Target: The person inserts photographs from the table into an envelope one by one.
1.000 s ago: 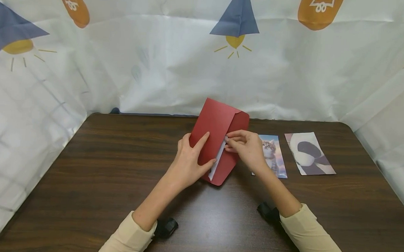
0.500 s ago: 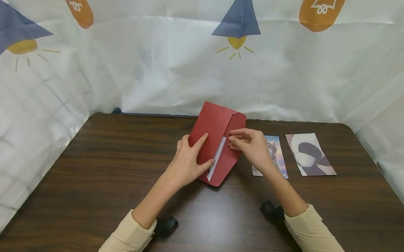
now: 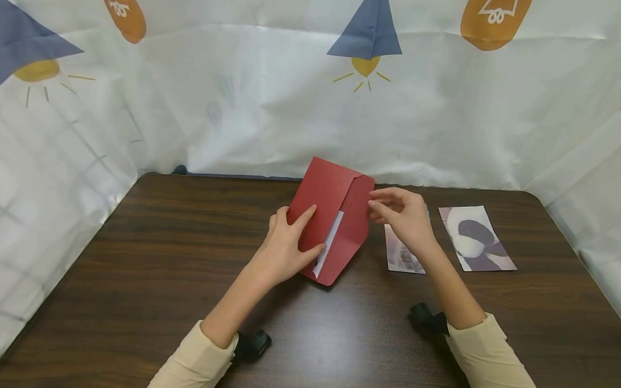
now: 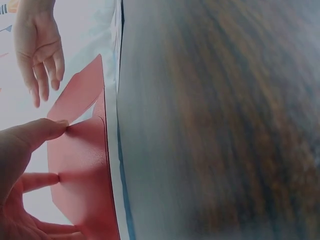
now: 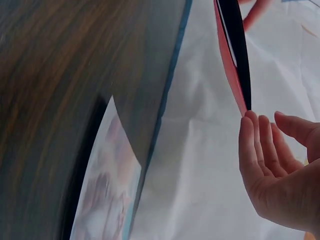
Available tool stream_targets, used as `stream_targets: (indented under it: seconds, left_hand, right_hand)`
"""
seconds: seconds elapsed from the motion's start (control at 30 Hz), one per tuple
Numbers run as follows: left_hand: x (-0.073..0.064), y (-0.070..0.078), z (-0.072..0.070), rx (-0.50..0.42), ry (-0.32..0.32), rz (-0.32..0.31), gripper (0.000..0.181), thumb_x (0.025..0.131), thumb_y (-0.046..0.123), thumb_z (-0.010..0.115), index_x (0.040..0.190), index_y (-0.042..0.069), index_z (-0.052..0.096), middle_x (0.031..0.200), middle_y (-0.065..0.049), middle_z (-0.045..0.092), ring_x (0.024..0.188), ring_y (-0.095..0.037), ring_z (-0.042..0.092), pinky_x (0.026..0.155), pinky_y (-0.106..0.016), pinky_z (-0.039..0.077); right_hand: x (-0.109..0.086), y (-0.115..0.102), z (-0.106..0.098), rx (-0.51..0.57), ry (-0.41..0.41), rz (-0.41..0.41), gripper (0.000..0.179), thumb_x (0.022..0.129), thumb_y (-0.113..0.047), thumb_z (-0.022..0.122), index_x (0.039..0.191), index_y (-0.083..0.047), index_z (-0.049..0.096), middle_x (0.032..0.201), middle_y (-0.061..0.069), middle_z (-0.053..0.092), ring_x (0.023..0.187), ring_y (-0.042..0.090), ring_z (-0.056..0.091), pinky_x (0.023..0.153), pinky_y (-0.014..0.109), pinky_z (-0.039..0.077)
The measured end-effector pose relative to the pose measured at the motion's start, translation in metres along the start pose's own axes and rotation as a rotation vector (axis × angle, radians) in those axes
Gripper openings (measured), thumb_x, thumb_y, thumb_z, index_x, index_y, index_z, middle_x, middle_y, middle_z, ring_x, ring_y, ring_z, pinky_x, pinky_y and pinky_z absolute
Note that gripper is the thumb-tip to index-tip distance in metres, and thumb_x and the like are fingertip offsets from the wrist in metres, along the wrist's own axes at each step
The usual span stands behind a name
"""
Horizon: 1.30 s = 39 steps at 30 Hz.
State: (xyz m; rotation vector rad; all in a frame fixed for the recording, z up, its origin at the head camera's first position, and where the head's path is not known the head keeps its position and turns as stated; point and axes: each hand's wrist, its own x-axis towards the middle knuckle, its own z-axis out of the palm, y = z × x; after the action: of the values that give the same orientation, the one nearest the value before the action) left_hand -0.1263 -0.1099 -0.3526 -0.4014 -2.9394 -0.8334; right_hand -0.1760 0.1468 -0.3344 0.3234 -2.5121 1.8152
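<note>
In the head view, my left hand (image 3: 285,244) holds a red envelope (image 3: 321,188) tilted near the table's back edge. Its thumb lies by the opening, and other fingers spread over the front. A strip of white paper (image 3: 330,240) shows along the opening, with the flap (image 3: 354,230) folded out to the right. My right hand (image 3: 404,217) is beside the flap's edge, holding nothing. In the right wrist view, the thumb stands apart from the loosely bent fingers (image 5: 247,145), whose tips are close to the envelope's corner; contact is unclear.
Under the right hand lies a cat picture (image 3: 402,254), partly covered. Another picture card (image 3: 475,240), in grey and white, is to its right. The brown table (image 3: 185,258) ends at a white patterned curtain (image 3: 267,112).
My right hand has drawn back rightward from the envelope's opening, leaving the white paper inside. The envelope and left hand have shifted slightly left.
</note>
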Motion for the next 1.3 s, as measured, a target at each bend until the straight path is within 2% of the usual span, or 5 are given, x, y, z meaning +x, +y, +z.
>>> stream_targets:
  seconds: [0.17, 0.6, 0.87, 1.17, 1.3]
  left_hand:
    - [0.001, -0.003, 0.000, 0.010, -0.008, 0.009, 0.078, 0.093, 0.031, 0.082, 0.160, 0.011, 0.046, 0.153, -0.033, 0.036, 0.135, -0.046, 0.040, 0.094, -0.051, 0.059]
    - [-0.001, -0.004, -0.004, -0.008, -0.008, 0.029, 0.080, 0.093, 0.030, 0.080, 0.161, 0.011, 0.043, 0.163, -0.030, 0.025, 0.140, -0.049, 0.034, 0.098, -0.056, 0.056]
    - [-0.002, -0.005, -0.005, -0.011, -0.037, 0.033, 0.081, 0.094, 0.030, 0.080, 0.163, 0.015, 0.041, 0.163, -0.028, 0.024, 0.140, -0.046, 0.033, 0.097, -0.055, 0.057]
    - [-0.003, -0.005, -0.006, -0.025, -0.032, 0.046, 0.079, 0.095, 0.030, 0.078, 0.163, 0.016, 0.041, 0.164, -0.028, 0.022, 0.142, -0.047, 0.031, 0.099, -0.057, 0.055]
    - [-0.003, -0.004, -0.007, -0.025, -0.035, 0.054, 0.079, 0.096, 0.030, 0.078, 0.164, 0.016, 0.040, 0.165, -0.029, 0.021, 0.143, -0.048, 0.030, 0.101, -0.058, 0.054]
  right_hand:
    - [0.002, 0.002, -0.009, -0.046, 0.010, 0.000, 0.030, 0.102, -0.010, 0.070, 0.128, 0.005, 0.070, 0.119, 0.027, 0.073, 0.080, 0.000, 0.072, 0.082, 0.029, 0.062]
    - [0.010, 0.015, -0.032, -0.158, 0.038, 0.020, 0.036, 0.104, -0.018, 0.068, 0.133, 0.003, 0.068, 0.123, 0.026, 0.072, 0.087, -0.001, 0.069, 0.081, 0.024, 0.061]
    - [0.011, 0.026, -0.047, -0.272, 0.041, 0.032, 0.042, 0.107, -0.027, 0.063, 0.140, -0.001, 0.065, 0.129, 0.024, 0.070, 0.108, 0.037, 0.071, 0.080, 0.022, 0.058]
    - [0.011, 0.036, -0.061, -0.338, 0.034, 0.046, 0.045, 0.109, -0.027, 0.060, 0.143, 0.002, 0.059, 0.135, 0.030, 0.065, 0.123, 0.052, 0.064, 0.098, 0.060, 0.052]
    - [0.012, 0.043, -0.068, -0.371, 0.030, 0.055, 0.047, 0.109, -0.027, 0.059, 0.144, 0.004, 0.056, 0.138, 0.032, 0.062, 0.123, 0.055, 0.061, 0.100, 0.065, 0.050]
